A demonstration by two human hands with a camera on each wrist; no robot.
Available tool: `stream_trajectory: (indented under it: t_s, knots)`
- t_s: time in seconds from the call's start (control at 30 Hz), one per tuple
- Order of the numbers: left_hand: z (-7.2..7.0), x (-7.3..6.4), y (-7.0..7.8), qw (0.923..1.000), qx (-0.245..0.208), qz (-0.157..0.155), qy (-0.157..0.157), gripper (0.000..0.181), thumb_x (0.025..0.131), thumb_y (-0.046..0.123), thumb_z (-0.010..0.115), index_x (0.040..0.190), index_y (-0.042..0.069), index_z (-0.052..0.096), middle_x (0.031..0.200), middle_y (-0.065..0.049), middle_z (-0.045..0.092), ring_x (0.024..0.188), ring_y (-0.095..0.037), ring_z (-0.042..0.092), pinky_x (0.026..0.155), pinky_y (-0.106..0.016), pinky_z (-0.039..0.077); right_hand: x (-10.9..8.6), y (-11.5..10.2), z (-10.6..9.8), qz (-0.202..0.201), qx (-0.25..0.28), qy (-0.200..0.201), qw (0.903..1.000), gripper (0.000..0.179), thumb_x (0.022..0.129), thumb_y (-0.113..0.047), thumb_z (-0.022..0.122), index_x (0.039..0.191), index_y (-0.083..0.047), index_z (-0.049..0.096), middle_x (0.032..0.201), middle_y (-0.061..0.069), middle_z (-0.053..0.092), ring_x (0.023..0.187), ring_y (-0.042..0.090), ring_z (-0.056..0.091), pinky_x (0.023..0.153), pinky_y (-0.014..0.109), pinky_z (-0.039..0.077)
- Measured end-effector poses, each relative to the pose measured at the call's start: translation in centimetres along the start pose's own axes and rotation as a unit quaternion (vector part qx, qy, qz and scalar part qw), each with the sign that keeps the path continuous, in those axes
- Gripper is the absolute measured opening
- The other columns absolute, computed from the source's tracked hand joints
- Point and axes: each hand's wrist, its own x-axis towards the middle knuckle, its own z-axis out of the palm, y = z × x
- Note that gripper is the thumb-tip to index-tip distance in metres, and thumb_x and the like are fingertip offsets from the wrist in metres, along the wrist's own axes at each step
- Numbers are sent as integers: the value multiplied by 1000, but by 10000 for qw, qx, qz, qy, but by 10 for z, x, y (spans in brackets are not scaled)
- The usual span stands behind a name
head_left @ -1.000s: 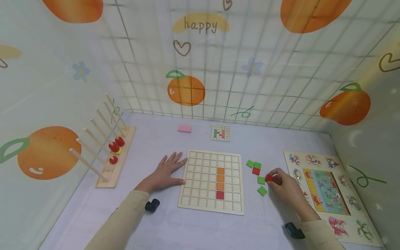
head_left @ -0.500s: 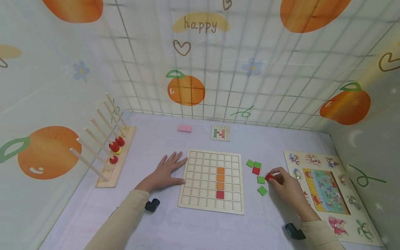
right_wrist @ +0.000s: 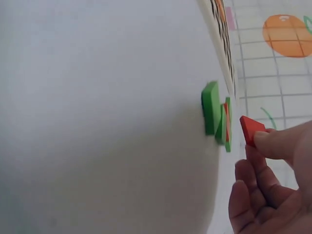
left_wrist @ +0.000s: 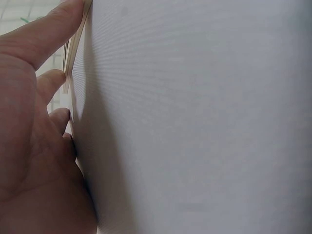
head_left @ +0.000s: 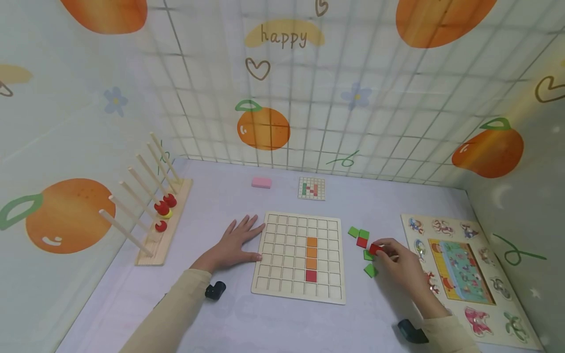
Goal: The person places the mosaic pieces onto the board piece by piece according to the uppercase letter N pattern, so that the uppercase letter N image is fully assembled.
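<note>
My right hand (head_left: 399, 262) pinches a red square tile (right_wrist: 251, 128) between thumb and fingers. In the head view this tile overlaps a green tile (head_left: 367, 255) beneath it. Around it on the table lie more green tiles (head_left: 371, 270) and another red tile (head_left: 362, 242). My left hand (head_left: 234, 245) lies with spread fingers at the left edge of a wooden grid board (head_left: 282, 289), thumb and index fingertip at its rim. The board bears a column of orange tiles (head_left: 312, 253) with a red tile (head_left: 311, 276) at its lower end.
A small pattern card (head_left: 311, 189) and a pink block (head_left: 262, 183) lie behind the board. At the left stands a wooden peg rack (head_left: 169, 240) with red and yellow beads. A picture puzzle board (head_left: 450, 307) lies at the right, beside the right forearm.
My right hand has lifted the red tile and carried it slightly left, over the green tile. The left hand and the grid board have stayed in place.
</note>
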Motion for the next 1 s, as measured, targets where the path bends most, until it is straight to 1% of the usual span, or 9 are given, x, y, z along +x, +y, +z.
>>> stream_trajectory:
  t_s: [0.17,0.27,0.47,0.67,0.77,1.0]
  knots:
    - [-1,-1,2,10000,-5,-14,-11,96,84,64,71,162,23,31,171,-7,10,157,-31,0,125,-55,-7,-3,-9,3,-10,209,-23,9998,21,100,-17,67,120,-18,69,109,10,71,95,25,64,78,30,54]
    - [-2,-1,3,10000,-4,-22,-10,96,84,63,71,161,23,31,171,-7,10,157,-31,0,125,-55,-6,-4,-12,6,38,296,-49,9995,22,99,-17,69,121,-16,69,107,8,71,95,24,64,77,29,54]
    - [-2,-1,3,10000,17,-32,-5,96,84,63,72,161,22,32,171,-8,11,157,-31,1,125,-55,-6,-4,-15,13,-11,276,-15,9996,23,97,-19,71,120,-17,71,103,4,71,92,21,62,75,26,54]
    - [-1,-1,3,10000,24,-23,-8,96,85,64,71,162,23,31,171,-7,10,157,-31,0,125,-55,-6,-5,-22,19,-151,402,1,9991,21,96,-14,73,117,-16,71,101,3,72,90,19,63,76,27,54]
    - [-1,-1,3,10000,3,-18,-14,96,84,64,71,162,23,31,171,-7,10,157,-31,0,125,-55,-7,-6,-26,22,-243,436,9,9988,20,95,-13,73,114,-18,71,99,2,73,88,18,63,74,27,55]
    - [-2,0,2,10000,-9,-68,-61,98,84,65,70,162,25,28,171,-5,8,157,-29,-2,125,-53,-7,-7,-37,29,-255,582,-168,9978,22,93,-13,75,114,-18,72,98,1,72,84,18,62,68,25,54]
